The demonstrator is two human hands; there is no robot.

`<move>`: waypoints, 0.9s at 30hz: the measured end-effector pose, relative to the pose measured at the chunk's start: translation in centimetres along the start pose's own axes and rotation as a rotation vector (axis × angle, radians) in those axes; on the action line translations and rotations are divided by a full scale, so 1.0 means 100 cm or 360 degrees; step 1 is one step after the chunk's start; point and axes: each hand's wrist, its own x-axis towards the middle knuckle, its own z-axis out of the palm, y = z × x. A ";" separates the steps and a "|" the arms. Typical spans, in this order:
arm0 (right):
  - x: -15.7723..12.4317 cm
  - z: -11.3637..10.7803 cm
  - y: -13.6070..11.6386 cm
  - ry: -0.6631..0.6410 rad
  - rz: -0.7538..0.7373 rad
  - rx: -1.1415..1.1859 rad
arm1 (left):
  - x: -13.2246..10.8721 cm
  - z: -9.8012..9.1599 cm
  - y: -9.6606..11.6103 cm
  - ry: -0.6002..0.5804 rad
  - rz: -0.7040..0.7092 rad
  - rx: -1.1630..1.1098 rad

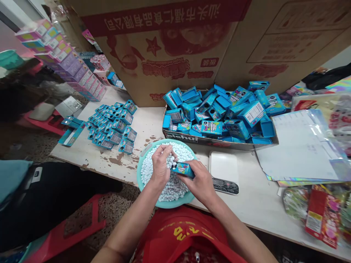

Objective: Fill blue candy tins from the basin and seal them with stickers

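A teal bowl (140,168) full of small pale blue candies (175,188) sits at the table's near edge. My right hand (199,181) grips a small blue candy box (183,169) lying sideways over the bowl. My left hand (161,164) is curled above the candies, pinching a few of them at the box's open end.
A cardboard tray (192,139) heaped with blue boxes stands behind the bowl. A white scale (223,171) sits right of the bowl. More blue boxes (112,126) lie in rows at the left. Large cartons (192,44) stand behind, plastic bags (301,146) to the right, a red stool (82,226) below.
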 end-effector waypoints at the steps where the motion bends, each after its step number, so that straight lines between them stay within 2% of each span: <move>1: 0.000 0.000 0.000 0.0012 0.0000 0.0010 | 0.000 0.000 0.000 -0.0003 0.0006 0.0008; 16: -0.007 0.001 -0.001 0.0013 0.0084 0.0119 | -0.007 0.006 0.001 0.0020 0.0111 0.0092; 27: -0.007 0.001 -0.006 0.0076 0.0134 0.0183 | -0.011 0.006 -0.001 -0.0054 0.0216 0.0209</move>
